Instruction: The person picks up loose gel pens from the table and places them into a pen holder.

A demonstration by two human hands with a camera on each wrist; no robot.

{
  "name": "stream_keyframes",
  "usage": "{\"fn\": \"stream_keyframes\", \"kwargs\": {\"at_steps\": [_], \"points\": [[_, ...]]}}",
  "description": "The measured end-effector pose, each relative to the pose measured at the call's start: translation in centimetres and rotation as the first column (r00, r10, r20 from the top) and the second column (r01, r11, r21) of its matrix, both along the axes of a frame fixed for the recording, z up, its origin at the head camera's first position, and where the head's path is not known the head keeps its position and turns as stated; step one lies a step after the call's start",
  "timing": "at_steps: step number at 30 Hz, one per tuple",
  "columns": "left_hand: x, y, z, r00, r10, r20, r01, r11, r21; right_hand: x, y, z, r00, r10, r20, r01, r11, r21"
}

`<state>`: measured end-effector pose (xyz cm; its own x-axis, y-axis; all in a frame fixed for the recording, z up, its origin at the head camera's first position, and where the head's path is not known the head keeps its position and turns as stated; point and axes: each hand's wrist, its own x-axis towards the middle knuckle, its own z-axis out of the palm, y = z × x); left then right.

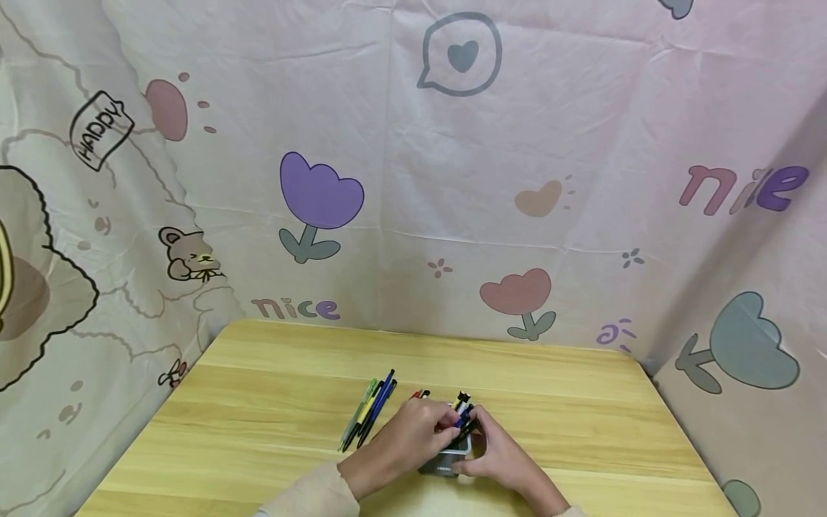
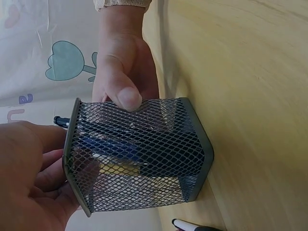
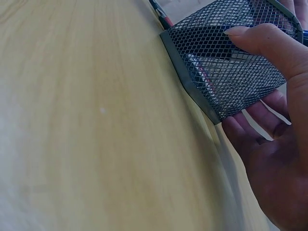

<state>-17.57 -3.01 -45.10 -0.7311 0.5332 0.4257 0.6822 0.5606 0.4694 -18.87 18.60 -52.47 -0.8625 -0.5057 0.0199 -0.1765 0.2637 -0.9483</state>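
Observation:
A dark metal mesh pen holder (image 2: 192, 144) stands on the table between the two hands, with several pens inside, blue and yellow ones showing through the mesh. My right hand (image 1: 500, 452) grips it from the right side, thumb on the near wall and fingers round the far side. At its mouth, my left hand (image 1: 416, 431) has thumb and fingers curled at the upper end of a blue pen (image 1: 461, 422). Other pen tops (image 1: 464, 397) poke out beyond the fingers. In the left wrist view the left fingers lie partly behind the rim.
Several pens (image 1: 370, 413), blue, yellow, green and black, lie side by side on the wooden table (image 1: 271, 402) left of the holder. A red-and-black pen end (image 1: 418, 394) shows behind the left hand. Printed cloth (image 1: 400, 179) hangs behind the table and along its sides.

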Motion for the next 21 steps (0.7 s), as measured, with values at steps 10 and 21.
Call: {"fn": "stream_keyframes", "kwargs": {"at_steps": [10,21], "points": [[0.2,-0.2,0.3,0.998,0.017,-0.056,-0.02,0.999,-0.05,0.0,0.0,0.0,1.0,0.008,0.01,-0.008,1.0,-0.01],[-0.3,-2.2,0.8,0.992,0.109,-0.058,-0.102,0.988,0.12,0.0,0.1,0.0,1.0,0.014,0.02,-0.013,1.0,-0.007]]}}
